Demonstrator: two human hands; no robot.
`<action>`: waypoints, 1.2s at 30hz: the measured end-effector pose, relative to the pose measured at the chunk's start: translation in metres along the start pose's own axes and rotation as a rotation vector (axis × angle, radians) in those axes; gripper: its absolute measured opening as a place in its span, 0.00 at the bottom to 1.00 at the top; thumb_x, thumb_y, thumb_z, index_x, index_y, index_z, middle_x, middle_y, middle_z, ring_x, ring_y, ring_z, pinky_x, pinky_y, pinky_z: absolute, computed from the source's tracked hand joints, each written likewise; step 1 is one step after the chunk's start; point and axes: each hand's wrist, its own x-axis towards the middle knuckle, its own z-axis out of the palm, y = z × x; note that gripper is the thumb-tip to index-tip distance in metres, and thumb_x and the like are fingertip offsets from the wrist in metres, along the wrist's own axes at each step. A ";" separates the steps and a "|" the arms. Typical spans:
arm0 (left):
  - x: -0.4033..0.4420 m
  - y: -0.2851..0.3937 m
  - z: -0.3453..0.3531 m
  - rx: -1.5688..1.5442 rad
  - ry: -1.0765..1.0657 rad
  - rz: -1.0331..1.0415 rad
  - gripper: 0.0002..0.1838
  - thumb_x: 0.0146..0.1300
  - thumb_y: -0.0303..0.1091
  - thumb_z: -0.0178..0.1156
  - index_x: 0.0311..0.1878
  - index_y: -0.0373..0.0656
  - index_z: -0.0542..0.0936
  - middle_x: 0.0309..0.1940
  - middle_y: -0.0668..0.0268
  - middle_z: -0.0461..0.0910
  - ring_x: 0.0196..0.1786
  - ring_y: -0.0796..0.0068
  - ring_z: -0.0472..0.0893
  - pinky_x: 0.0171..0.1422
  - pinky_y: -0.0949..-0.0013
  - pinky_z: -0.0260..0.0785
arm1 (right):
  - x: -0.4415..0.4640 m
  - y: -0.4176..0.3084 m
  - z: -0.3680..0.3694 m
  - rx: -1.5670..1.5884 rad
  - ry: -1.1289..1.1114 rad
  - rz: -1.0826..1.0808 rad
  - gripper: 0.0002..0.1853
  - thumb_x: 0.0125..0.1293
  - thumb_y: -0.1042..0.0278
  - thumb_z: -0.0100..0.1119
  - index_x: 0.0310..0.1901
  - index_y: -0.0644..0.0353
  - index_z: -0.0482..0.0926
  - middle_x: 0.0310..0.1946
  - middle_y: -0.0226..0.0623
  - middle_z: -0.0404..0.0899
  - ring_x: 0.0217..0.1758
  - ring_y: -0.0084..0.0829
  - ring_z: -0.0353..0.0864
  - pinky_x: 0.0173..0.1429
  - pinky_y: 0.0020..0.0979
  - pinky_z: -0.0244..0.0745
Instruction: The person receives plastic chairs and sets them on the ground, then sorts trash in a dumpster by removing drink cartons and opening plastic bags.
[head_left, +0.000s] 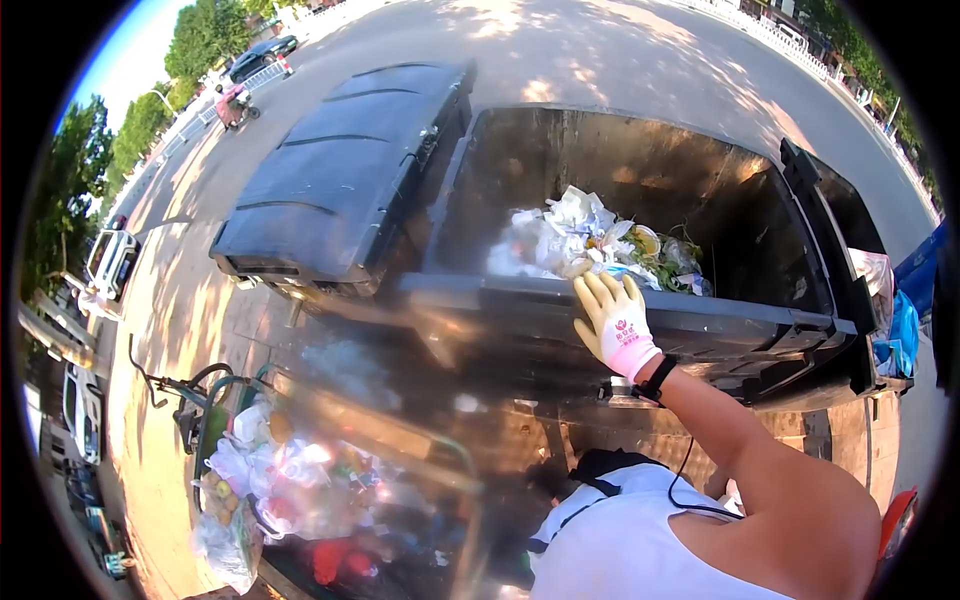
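My right hand (615, 322), in a pale yellow and white glove with a pink cuff, lies on the front rim of a large open dark bin (700, 320). Its fingers are spread and hold nothing. Just beyond the fingertips, inside the bin, is a heap of white bags and crumpled waste (570, 235) with green leafy scraps (665, 262). Below left, a cart bed carries bagged rubbish (290, 475), with a red bag (340, 560) near the bottom. My left hand does not show.
A closed dark bin (340, 170) stands left of the open one. A metal bar (400, 430) crosses the cart, near handlebars (150, 380). Blue bags (900, 335) hang at the right. Parked cars (110, 262) and a rider (232, 105) are farther off.
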 end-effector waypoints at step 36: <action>0.133 0.499 0.268 0.522 -0.474 1.096 0.26 0.75 0.29 0.52 0.73 0.29 0.74 0.73 0.46 0.76 0.76 0.49 0.75 0.82 0.56 0.63 | -0.018 0.364 0.328 0.398 -1.045 0.726 0.42 0.57 0.47 0.77 0.70 0.64 0.79 0.60 0.56 0.86 0.62 0.48 0.87 0.67 0.41 0.79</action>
